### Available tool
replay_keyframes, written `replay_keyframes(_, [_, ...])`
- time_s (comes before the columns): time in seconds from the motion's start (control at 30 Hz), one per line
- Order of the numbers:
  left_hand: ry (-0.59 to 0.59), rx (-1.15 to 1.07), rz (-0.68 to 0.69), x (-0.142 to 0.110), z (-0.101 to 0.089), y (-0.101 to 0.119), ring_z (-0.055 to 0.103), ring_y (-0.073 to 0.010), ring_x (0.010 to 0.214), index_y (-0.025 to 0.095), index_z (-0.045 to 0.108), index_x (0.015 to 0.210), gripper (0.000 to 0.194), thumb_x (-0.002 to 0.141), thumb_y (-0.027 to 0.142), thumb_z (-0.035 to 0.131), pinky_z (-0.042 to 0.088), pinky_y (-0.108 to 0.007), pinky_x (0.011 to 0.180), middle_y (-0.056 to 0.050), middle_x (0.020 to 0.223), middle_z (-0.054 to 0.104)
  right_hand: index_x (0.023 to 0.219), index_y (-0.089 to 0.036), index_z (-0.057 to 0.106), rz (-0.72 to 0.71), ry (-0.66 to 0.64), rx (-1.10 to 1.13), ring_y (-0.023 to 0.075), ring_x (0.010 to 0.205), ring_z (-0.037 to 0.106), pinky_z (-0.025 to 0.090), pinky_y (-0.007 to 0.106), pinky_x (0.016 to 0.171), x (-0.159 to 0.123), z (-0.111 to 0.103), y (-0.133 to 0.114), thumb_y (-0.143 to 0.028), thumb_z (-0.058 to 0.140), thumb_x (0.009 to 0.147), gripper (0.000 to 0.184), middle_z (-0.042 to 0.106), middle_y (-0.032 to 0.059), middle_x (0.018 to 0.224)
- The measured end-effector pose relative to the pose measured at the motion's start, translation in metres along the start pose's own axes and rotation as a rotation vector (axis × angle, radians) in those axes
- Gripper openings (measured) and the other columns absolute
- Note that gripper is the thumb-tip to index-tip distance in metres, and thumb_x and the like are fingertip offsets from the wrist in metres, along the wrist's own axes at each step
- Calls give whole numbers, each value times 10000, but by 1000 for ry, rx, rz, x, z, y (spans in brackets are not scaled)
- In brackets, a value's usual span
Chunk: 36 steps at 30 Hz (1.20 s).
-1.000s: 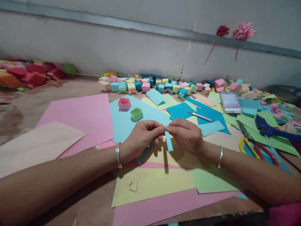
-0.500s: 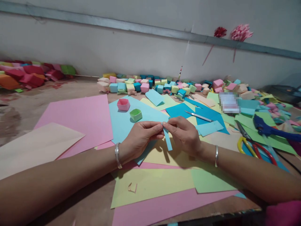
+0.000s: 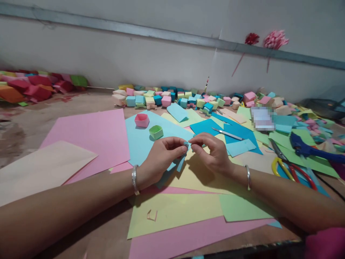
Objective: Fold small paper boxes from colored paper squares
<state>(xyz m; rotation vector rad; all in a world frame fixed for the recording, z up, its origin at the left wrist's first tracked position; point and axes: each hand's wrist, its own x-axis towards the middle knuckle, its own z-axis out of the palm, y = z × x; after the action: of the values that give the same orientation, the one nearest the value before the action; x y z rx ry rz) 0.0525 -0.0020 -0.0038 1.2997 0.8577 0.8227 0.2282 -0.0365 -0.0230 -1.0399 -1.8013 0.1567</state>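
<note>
In the head view my left hand pinches a narrow light-blue paper strip between thumb and fingertips. The strip's top is folded over in small turns at the fingertips, and its tail hangs down. My right hand is just right of the fold, its thumb and index finger apart and holding nothing that I can see; whether a fingertip touches the fold I cannot tell. Behind my left hand, a small pink paper box and a small green paper box stand with their tops uncovered on a light-blue sheet.
Coloured paper sheets overlap under my hands. A craft knife lies on dark-blue paper behind my right hand. Scissors with red and yellow handles and a dark-blue tool lie at right. Small folded paper blocks line the back wall.
My right fingers have let go of the strip and moved slightly apart from my left hand. The strip's tail has swung left and now hangs below my left fingertips.
</note>
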Motion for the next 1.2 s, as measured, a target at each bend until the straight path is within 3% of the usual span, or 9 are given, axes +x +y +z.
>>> replay_keyframes(0.23, [-7, 96, 25, -2, 1, 2, 526, -95, 609, 150, 718, 790, 149, 710, 275, 733, 409, -215, 554, 0, 696, 650, 957, -226, 679, 18, -8, 51, 145, 742, 608, 501, 288, 645, -1, 2, 5, -212, 611, 877, 106, 667, 23, 822])
replay_keyframes(0.57, [8, 248, 160, -5, 2, 2, 599, -146, 731, 170, 774, 823, 140, 747, 250, 688, 466, -243, 658, -26, 795, 743, 947, -214, 710, -108, 53, -8, 153, 764, 643, 525, 287, 649, -2, 1, 1, -160, 639, 847, 134, 693, 43, 811])
replay_keyframes(0.73, [26, 342, 203, -5, 0, 2, 594, -151, 686, 170, 777, 823, 172, 755, 292, 676, 462, -248, 604, -31, 750, 736, 900, -204, 711, -102, 72, 4, 134, 686, 628, 512, 271, 602, -2, 2, -1, -164, 647, 842, 95, 710, 34, 780])
replay_keyframes(0.9, [23, 399, 197, -4, -1, 3, 592, -148, 646, 161, 776, 799, 205, 758, 325, 659, 451, -246, 572, -38, 711, 731, 819, -187, 703, 6, 45, 35, 115, 615, 602, 497, 254, 579, -4, 3, -5, -156, 648, 817, 63, 710, 19, 724])
replay_keyframes(1.07, [21, 534, 280, -5, -2, 4, 576, -126, 616, 157, 746, 690, 132, 743, 236, 653, 436, -235, 579, -24, 682, 718, 673, -184, 657, 160, 24, 34, 99, 568, 563, 450, 224, 531, -4, 5, -13, -89, 619, 739, 122, 662, -13, 628])
replay_keyframes(1.2, [-16, 522, 259, -6, -1, 6, 557, -110, 578, 146, 726, 703, 139, 765, 232, 637, 427, -219, 555, -10, 629, 676, 655, -180, 659, 191, 29, -3, 93, 550, 549, 434, 215, 523, -3, 5, -15, -83, 604, 723, 130, 642, -22, 595])
